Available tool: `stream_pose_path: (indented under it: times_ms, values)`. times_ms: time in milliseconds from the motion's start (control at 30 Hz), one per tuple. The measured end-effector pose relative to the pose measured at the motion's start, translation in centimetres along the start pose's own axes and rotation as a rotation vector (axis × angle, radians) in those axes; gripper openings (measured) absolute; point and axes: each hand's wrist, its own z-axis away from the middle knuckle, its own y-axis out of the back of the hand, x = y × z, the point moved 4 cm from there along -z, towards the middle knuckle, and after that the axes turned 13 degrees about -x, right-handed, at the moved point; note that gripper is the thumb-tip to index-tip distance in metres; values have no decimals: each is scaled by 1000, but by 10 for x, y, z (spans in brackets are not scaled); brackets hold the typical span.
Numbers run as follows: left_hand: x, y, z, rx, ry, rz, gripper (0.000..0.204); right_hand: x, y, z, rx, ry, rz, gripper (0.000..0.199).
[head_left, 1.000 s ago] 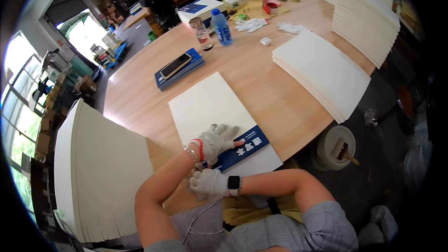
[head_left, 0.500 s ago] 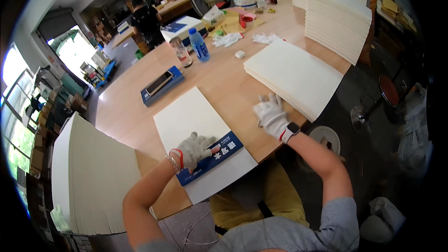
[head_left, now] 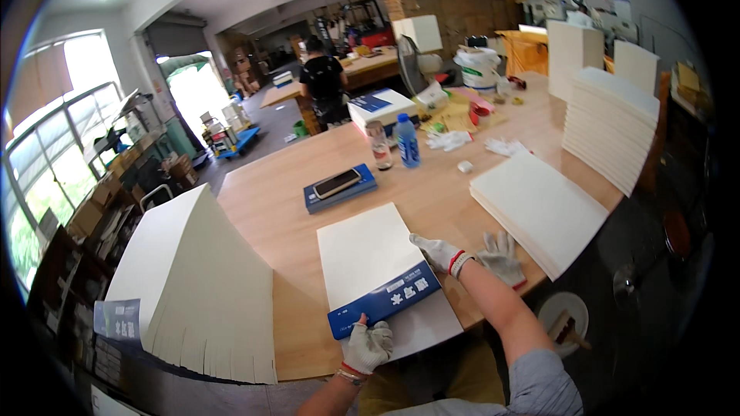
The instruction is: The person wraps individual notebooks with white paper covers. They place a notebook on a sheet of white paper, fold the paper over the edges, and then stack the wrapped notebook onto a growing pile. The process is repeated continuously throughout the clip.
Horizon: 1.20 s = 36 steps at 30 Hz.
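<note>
A white paper pad (head_left: pixel 366 243) lies in front of me with a printed blue paper band (head_left: pixel 385 300) across its near part. White paper also shows on the near side of the band. My left hand (head_left: pixel 368 347), in a whitish knit glove, is closed at the near left edge, its thumb on the band and its other fingers curled. At the pad's right edge, my right hand (head_left: pixel 438 253), gloved with a red cuff, has its fingers together against the paper; part of its grip is hidden. A loose glove (head_left: pixel 502 258) lies beside my right wrist.
A tall paper stack (head_left: pixel 193 285) stands left. White sheets (head_left: pixel 539 208) and a stepped stack (head_left: pixel 609 131) are at right. Beyond the pad are a phone (head_left: pixel 337 183) on a blue box (head_left: pixel 362 179), and two bottles, one blue (head_left: pixel 407 142). A bucket (head_left: pixel 572 316) sits below the right edge.
My right hand has moved from near the right-hand sheets to the pad's right edge. My left hand has shifted from lying over the band to its near edge. The view has tilted up.
</note>
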Motion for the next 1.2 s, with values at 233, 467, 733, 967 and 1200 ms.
stream_pose_path:
  times_ms: [233,467,733,967,1200]
  values:
    - [29,-35,19,293,-395,-337,18,-48,-46,-25,-200,233,150,35]
    - [40,-162,107,183,-468,-1321,33,-74,-110,49,-240,628,-144,33]
    - [41,-300,284,464,-1640,-2149,57,-201,-326,70,-541,765,-115,30]
    - [133,-318,395,1111,-2098,-1526,82,-236,-485,51,-508,535,175,30]
    - [166,-280,422,1394,-1780,-1477,89,-229,-503,43,-381,294,694,52]
